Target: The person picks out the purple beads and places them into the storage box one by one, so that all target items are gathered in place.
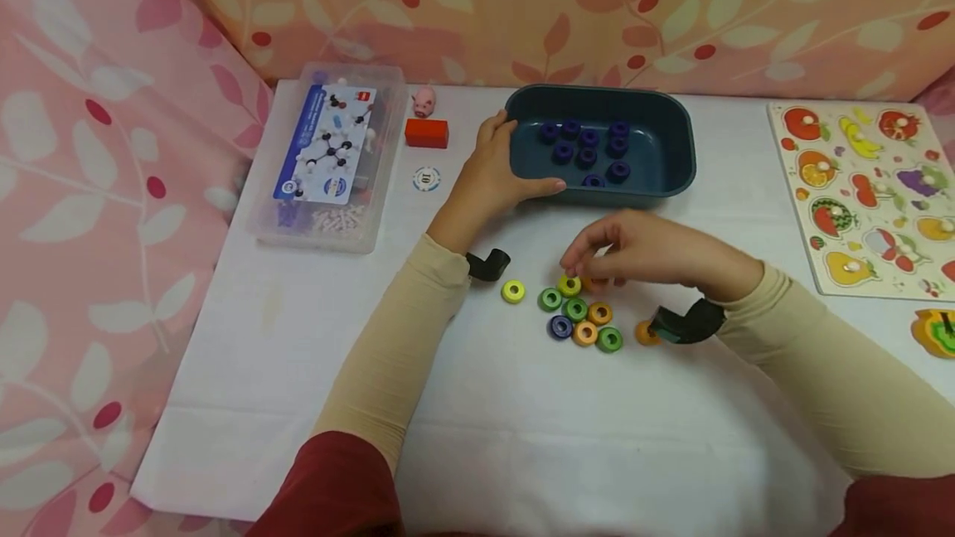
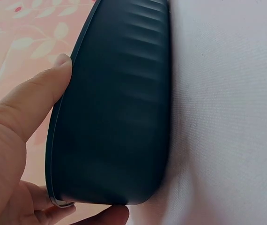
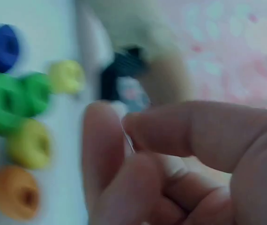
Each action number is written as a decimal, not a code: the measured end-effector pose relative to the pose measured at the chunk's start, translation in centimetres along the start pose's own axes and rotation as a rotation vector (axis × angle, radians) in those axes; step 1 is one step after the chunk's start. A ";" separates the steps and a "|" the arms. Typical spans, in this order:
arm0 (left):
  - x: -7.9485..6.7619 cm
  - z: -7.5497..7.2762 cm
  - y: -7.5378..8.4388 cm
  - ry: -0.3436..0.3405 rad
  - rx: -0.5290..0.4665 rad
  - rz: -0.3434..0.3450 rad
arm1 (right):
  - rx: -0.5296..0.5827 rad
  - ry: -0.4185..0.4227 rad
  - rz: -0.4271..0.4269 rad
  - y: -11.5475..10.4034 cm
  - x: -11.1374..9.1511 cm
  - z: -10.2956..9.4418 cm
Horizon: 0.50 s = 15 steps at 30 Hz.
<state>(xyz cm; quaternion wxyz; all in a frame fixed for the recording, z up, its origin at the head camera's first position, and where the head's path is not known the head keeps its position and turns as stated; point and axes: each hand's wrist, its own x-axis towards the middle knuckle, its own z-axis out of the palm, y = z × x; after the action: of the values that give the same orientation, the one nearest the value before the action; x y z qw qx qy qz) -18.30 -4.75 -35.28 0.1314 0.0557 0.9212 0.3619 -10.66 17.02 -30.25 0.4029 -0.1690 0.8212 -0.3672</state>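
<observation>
My left hand (image 1: 488, 168) grips the left end of a dark teal tub (image 1: 675, 189), its thumb on the near rim. In the left wrist view, the thumb lies along the rim of the tub (image 2: 110, 108) and the fingers bend round its end. Several dark blue ring-shaped beads (image 1: 586, 157) lie inside. Just above a loose cluster of coloured ring beads hovers my right hand (image 1: 649, 247), fingers loosely bent. It partly hides an orange bead beside a yellow bead (image 1: 569, 285). A thin pale line shows between the fingertips in the right wrist view; no bead is visible there.
A clear box with a molecule-picture label (image 1: 328, 147) stands at left, beside a pink pig figure (image 1: 424, 101), a red block (image 1: 427, 133) and a round chip (image 1: 427, 179). A fruit puzzle board (image 1: 869, 197) lies at right. One yellow bead (image 1: 513, 292) sits apart.
</observation>
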 end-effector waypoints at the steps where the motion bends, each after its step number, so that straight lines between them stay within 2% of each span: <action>1: 0.0 0.0 0.0 0.002 -0.001 0.000 | -0.019 -0.025 -0.010 0.3 0.0 0.8; 4: 0.0 0.0 0.1 0.003 0.000 -0.002 | -0.077 -0.049 -0.009 0.9 0.3 2.9; 7: 0.0 0.0 0.1 0.003 0.002 -0.004 | -0.133 -0.032 -0.005 1.2 0.5 4.3; 15: 0.2 0.2 -0.1 0.003 0.007 0.003 | -0.243 0.043 -0.034 1.2 0.7 6.1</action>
<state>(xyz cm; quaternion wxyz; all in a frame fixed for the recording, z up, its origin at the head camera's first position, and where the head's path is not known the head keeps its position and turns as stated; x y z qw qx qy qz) -18.41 -4.71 -35.52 0.1294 0.0573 0.9226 0.3588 -6.28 14.59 -33.93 0.3555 -0.2224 0.8651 -0.2753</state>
